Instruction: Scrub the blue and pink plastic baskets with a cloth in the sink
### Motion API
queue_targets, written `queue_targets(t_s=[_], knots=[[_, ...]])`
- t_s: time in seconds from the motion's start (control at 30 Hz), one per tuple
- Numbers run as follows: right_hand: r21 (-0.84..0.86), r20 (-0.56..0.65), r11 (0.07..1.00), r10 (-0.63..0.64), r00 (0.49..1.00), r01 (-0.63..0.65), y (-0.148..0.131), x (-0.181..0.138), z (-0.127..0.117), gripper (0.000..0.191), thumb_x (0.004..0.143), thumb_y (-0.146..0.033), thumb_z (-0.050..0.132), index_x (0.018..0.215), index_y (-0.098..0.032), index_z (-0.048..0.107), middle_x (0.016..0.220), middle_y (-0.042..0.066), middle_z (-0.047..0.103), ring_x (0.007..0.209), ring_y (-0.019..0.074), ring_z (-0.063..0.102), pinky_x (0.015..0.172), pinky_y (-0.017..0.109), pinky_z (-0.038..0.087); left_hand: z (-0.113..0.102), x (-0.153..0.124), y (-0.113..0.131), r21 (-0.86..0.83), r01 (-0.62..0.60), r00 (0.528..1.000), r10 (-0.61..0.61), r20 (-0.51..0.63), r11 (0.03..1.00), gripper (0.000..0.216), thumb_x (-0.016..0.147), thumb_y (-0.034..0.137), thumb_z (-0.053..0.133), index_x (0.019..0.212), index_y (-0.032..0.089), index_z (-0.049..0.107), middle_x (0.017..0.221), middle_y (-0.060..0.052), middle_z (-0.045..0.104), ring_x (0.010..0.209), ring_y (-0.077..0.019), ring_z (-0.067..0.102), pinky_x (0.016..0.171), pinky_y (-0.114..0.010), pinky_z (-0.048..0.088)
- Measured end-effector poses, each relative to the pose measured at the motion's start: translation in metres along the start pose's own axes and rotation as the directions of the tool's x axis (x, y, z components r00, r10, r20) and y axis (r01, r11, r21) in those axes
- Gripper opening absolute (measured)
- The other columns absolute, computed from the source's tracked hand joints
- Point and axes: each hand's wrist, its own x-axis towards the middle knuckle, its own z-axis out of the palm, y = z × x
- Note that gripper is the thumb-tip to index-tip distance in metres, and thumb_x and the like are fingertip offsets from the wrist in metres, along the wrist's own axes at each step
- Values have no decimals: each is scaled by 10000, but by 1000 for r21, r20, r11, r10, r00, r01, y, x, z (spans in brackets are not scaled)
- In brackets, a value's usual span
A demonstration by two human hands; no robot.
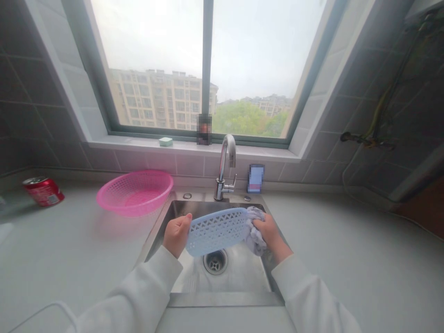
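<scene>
My left hand (176,232) grips the left rim of a pale blue perforated basket (217,230), held tilted over the steel sink (173,212). My right hand (268,233) is closed on a crumpled light grey cloth (255,231) pressed against the basket's right edge. Both hands hover above the sink drain (215,261). White sleeves cover both of my arms.
A pink perforated basket (135,192) rests on the counter left of the sink. A red can (43,190) lies on its side at the far left. A chrome tap (225,166) stands behind the sink. A green soap bar (165,141) sits on the windowsill.
</scene>
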Motion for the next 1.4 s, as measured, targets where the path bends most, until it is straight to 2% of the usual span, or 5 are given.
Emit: queue_targets(t_s=[0.33,0.53,0.73,0.9,1.4], knots=[[-45,-35,999,-21,999,20,0,2,-3,197,603,-277,519,686,-184,672,695,34,700,699,213,625,702,333,514,2,5,0,-20,-14,996,15,86,1000,437,839,542,334,516,249,315,470,29,364,498,-144,379,497,-273,340],[-101,-68,995,-23,997,16,-2,2,-5,173,585,-286,513,651,-191,641,623,14,654,647,200,592,662,319,499,4,5,-1,11,-120,976,115,185,993,379,833,443,347,628,199,552,642,-26,579,679,-191,544,654,-302,438],[-138,-103,990,-46,994,31,-1,4,-7,160,589,-301,514,625,-200,631,591,8,632,646,206,588,653,318,491,8,2,-11,71,-176,940,146,307,982,564,879,642,292,550,213,456,551,-4,510,581,-170,489,584,-285,382],[-206,-130,978,-58,990,31,1,6,-9,185,607,-308,509,665,-201,649,598,18,642,665,223,603,656,324,483,10,1,-11,132,-250,890,174,421,959,455,792,601,553,581,198,532,620,11,550,661,-177,526,649,-276,380],[-517,-87,840,-241,967,163,-12,-8,5,179,724,-290,516,804,-201,648,848,76,641,792,244,602,742,355,464,20,-6,-1,300,-222,916,93,390,928,370,868,508,572,681,196,640,641,12,618,652,-168,558,606,-242,358]])
